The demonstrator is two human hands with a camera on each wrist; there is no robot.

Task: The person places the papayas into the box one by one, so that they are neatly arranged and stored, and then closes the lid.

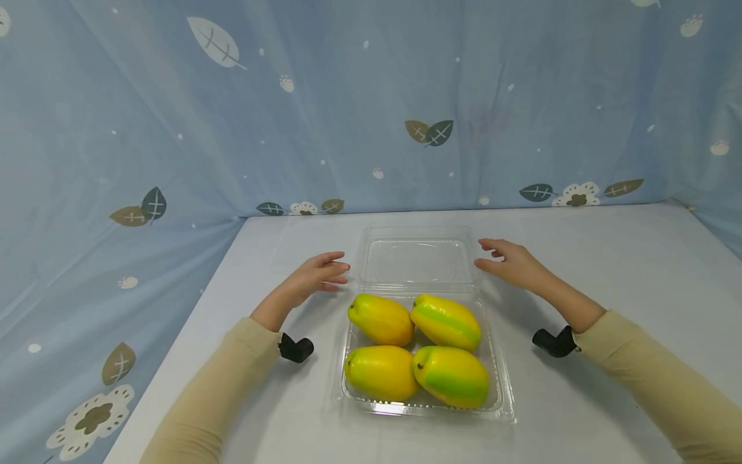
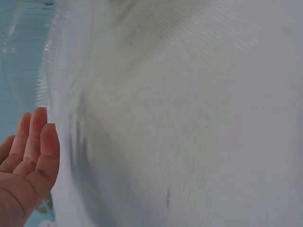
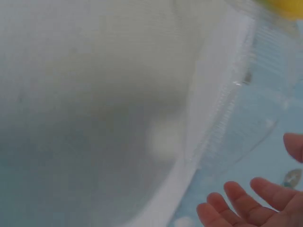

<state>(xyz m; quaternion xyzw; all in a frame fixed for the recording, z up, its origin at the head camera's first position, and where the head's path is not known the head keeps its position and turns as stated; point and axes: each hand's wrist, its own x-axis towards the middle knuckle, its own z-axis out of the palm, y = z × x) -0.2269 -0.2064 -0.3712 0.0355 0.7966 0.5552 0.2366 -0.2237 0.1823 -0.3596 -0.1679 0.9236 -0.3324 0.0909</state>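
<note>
A clear plastic clamshell box [image 1: 503, 386] lies unfolded on the table, its lid [image 1: 416, 261] laid back on the far side. In its base sit several oblong yellow-green fruits [image 1: 381, 372], like mangoes or papayas. My left hand [image 1: 315, 278] hovers just left of the lid, palm turned inward and fingers loosely extended. On the other side my right hand [image 1: 513, 263] is close to the lid's right edge, fingers slightly bent. Both hands hold nothing. The left wrist view shows the left fingers [image 2: 49, 153] beside the clear plastic; in the right wrist view the right fingers [image 3: 241, 203] are spread.
A white cloth covers the table [image 1: 585, 258]. Behind it and at the left hangs a blue curtain [image 1: 359, 116] with leaf and flower prints. Black wrist mounts [image 1: 555, 341] stick out from both beige sleeves [image 1: 655, 380].
</note>
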